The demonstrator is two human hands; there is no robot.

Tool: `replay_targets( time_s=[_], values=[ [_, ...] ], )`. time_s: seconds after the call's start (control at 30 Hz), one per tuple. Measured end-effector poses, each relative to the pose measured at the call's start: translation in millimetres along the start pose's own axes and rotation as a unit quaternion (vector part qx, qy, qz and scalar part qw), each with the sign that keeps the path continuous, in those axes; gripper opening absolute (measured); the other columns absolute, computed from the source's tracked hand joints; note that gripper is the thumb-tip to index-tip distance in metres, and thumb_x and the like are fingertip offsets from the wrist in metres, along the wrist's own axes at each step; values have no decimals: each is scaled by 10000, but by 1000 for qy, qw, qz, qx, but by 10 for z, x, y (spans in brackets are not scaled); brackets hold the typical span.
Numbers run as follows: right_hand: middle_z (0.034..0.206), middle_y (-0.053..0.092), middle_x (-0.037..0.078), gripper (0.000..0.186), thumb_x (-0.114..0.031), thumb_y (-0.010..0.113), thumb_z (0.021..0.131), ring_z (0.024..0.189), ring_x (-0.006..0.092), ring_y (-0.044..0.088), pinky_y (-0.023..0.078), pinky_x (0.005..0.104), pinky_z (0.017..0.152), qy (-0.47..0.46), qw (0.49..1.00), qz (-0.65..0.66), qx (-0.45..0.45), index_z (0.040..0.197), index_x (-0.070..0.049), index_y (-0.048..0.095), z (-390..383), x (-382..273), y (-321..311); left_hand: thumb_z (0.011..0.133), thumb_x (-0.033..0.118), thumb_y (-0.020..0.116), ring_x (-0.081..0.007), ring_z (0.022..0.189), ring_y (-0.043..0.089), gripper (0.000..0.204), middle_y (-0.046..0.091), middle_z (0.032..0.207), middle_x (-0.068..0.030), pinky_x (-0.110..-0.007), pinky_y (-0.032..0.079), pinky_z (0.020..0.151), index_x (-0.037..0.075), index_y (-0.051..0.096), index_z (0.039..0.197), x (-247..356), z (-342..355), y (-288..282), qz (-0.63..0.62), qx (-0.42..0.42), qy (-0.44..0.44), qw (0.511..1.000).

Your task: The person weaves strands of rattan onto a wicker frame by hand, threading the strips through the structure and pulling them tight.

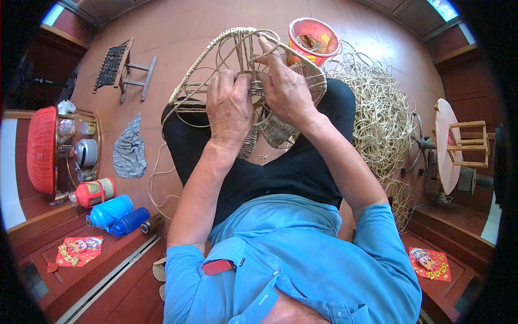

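Note:
Across my knees rests a rounded frame (pixel 200 62) wound with pale twisted straw cord, with a partly woven seat inside it. My left hand (pixel 231 110) is closed, its fingers curled down over the woven strands near the middle. Beside it my right hand (pixel 287 93) has its index finger stretched toward the far rim, while the thumb and other fingers close on the cord by the weave. Loose loops of straw cord (pixel 218 51) arch over the frame's far left part. A densely woven panel (pixel 278 132) hangs between my knees. The fingertips are partly hidden among the strands.
A big tangled heap of straw cord (pixel 372 102) lies on the floor at the right, near a red bucket (pixel 294 31). At the left are a small stool (pixel 120 70), a striped cloth (pixel 129 151) and several flasks (pixel 110 211). A round table (pixel 445 154) lies tipped far right.

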State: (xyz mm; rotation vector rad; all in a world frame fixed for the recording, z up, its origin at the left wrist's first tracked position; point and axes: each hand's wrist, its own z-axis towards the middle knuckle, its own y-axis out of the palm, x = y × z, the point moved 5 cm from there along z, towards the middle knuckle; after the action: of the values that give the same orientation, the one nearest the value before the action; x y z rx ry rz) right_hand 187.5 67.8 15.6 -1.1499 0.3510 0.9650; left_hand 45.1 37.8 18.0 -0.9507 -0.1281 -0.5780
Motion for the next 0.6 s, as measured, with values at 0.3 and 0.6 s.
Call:
replay_targets(
  time_s=[0.3, 0.6],
  values=[
    [1114, 728, 213, 831, -32, 621, 1009, 950, 448, 739, 590, 528, 878, 10, 999, 39, 7, 1724, -81, 200, -82, 27, 136, 947, 27, 691, -343, 1030, 645, 141, 658, 1010, -125, -475, 522, 949, 28, 761, 1070, -10, -25, -26, -17, 7, -17, 1000],
    [911, 580, -55, 571, 14, 639, 949, 617, 4, 461, 389, 180, 531, 199, 848, 487, 63, 1508, -15, 527, -159, 111, -30, 942, 62, 724, -298, 1007, 676, 202, 702, 1050, -91, -432, 559, 916, 78, 749, 1142, 88, -32, -52, 14, 67, 30, 997]
  ],
)
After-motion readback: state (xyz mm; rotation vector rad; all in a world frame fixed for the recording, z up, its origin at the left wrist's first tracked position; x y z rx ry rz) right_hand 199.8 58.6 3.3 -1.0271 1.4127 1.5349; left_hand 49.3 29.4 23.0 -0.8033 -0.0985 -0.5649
